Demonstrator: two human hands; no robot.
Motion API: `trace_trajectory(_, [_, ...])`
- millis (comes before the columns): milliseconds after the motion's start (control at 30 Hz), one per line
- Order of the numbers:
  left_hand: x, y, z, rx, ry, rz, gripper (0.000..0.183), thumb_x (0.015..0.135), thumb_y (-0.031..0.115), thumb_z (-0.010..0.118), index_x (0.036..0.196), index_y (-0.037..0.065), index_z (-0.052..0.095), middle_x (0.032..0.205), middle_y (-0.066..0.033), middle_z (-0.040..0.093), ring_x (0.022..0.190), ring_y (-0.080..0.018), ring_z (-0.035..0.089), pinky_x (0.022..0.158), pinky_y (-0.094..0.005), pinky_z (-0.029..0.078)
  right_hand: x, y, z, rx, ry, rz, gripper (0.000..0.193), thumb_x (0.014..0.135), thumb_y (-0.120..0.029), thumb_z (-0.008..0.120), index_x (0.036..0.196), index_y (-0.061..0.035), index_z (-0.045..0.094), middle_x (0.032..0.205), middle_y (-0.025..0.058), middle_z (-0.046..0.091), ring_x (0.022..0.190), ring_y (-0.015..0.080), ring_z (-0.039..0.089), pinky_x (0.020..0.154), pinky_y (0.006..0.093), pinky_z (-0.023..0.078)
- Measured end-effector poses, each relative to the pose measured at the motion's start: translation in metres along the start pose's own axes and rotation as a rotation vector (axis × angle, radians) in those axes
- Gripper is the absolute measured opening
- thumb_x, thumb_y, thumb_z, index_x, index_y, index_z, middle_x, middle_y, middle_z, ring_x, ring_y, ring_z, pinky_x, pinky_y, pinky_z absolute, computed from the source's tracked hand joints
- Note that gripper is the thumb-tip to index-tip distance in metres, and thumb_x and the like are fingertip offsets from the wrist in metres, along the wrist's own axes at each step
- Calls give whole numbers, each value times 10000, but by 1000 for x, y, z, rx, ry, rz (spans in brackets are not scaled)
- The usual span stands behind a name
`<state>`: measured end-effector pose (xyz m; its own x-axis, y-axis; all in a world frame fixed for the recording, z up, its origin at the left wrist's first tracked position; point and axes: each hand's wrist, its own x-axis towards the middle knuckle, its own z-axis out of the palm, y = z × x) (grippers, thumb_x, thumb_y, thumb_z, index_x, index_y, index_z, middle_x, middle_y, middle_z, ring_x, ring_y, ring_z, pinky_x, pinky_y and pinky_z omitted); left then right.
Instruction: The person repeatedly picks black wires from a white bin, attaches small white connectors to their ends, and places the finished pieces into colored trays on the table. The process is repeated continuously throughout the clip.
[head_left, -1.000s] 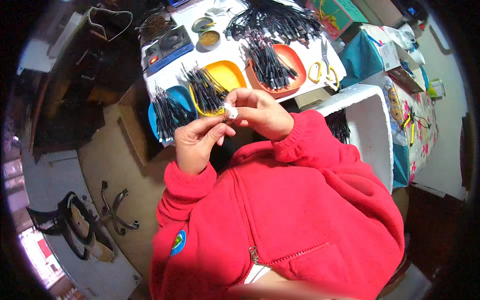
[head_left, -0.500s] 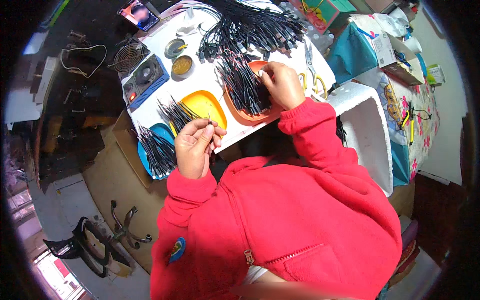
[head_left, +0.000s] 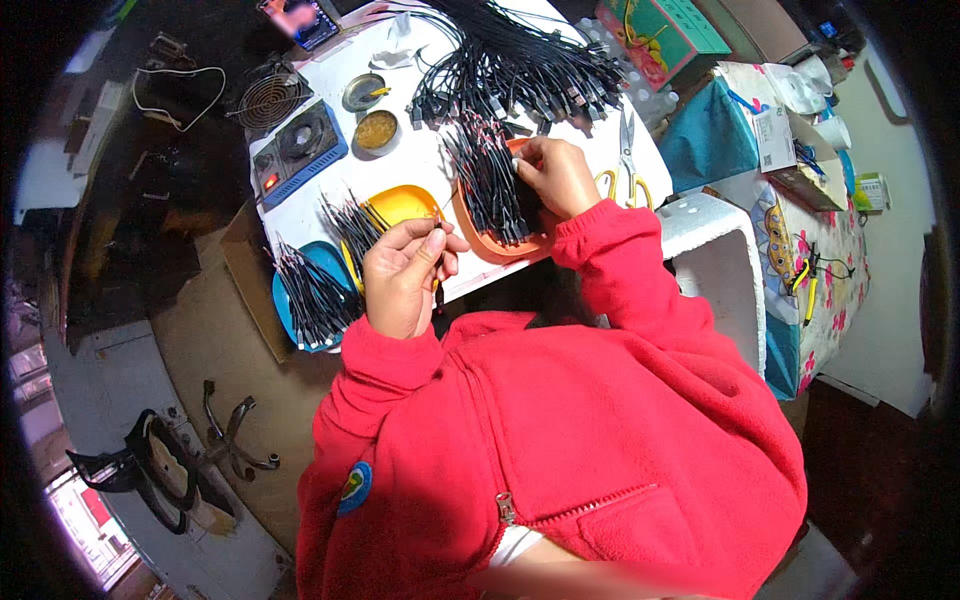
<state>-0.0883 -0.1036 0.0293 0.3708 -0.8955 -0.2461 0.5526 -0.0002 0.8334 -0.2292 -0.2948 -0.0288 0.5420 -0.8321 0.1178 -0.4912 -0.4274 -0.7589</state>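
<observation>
My left hand (head_left: pixel 403 278) is closed in a pinch on a short black cable (head_left: pixel 438 228), thin wire end up, in front of the yellow tray (head_left: pixel 405 202). At the orange tray (head_left: pixel 478 240), my right hand (head_left: pixel 560 180) has its thumb and fingers pressed together beside a heap of black cables (head_left: pixel 487 175) with reddish wire ends. Whatever those fingertips hold is too small to make out. More short black cables (head_left: pixel 345 222) rest across the yellow tray's left side. A blue tray (head_left: pixel 325 255) farther left carries another bundle (head_left: pixel 307 300) with pale ends.
A blue soldering fume or heating unit (head_left: pixel 300 150) with a glowing red switch stands at left, near two round tins (head_left: pixel 376 130). Long black USB cables (head_left: pixel 520 65) cover the back. Yellow-handled scissors (head_left: pixel 627 165) and a white foam box (head_left: pixel 715 230) are at right.
The whole view has shifted slightly. My left hand has moved a little right, keeping its pinch on the cable. My right hand stays by the orange tray, its fingers now close to the cable tops.
</observation>
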Motion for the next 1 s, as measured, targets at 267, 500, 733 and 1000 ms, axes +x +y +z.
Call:
trace_trajectory(267, [-14, 1, 1, 14, -3, 66, 145, 920, 39, 568, 1044, -33, 586, 935, -174, 668, 780, -183, 648, 680, -249, 515, -12, -17, -15, 133, 271, -58, 151, 770, -125, 685, 830, 6, 642, 735, 156, 633, 663, 305, 629, 637, 367, 496])
trace_trajectory(500, [-24, 6, 4, -106, -27, 176, 163, 911, 14, 574, 1058, -39, 622, 1059, -161, 660, 962, -221, 654, 831, -365, 568, -73, -90, -19, 297, 221, -262, 134, 797, -114, 680, 854, -14, 612, 703, 110, 620, 600, 217, 630, 565, 296, 487])
trace_trajectory(733, [-43, 9, -5, -145, -14, 225, 167, 898, 20, 602, 1052, -30, 645, 1046, -119, 672, 894, -174, 658, 778, -311, 566, -107, -131, 12, 601, -129, -63, 112, 879, -30, 642, 952, 33, 584, 840, 12, 629, 758, 48, 597, 662, 194, 498])
trace_trajectory(1000, [-44, 13, -27, -113, -15, 182, 165, 908, 23, 586, 1051, -47, 631, 1018, -121, 672, 856, -156, 656, 772, -291, 565, -106, -138, 23, 481, -174, -146, 111, 870, -25, 653, 944, 35, 596, 794, 15, 629, 715, 49, 585, 624, 199, 488])
